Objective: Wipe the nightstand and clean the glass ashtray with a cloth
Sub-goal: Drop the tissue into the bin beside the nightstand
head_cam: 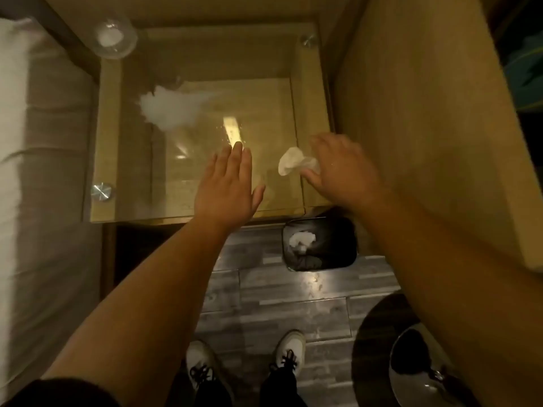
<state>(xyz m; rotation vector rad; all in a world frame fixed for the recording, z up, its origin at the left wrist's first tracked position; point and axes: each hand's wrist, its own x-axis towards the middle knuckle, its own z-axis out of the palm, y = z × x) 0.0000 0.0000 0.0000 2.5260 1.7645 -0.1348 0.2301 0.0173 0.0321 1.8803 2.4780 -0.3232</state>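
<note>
The nightstand [138, 207] has a glass top over a wooden frame and fills the upper middle of the view. A round glass ashtray [115, 38] with something white inside sits at its far left corner. A crumpled white cloth [169, 108] lies on the glass, left of centre. My left hand [227, 182] hovers flat over the near part of the glass, fingers spread, holding nothing. My right hand [340, 168] is at the near right edge, fingers closed on a small crumpled white tissue [293, 163].
A black waste bin [338, 259] with white paper in it stands on the grey plank floor below the nightstand's right corner. A bed [38, 171] runs along the left. A wooden panel [426, 127] rises at right. A round dark table [379, 348] sits lower right.
</note>
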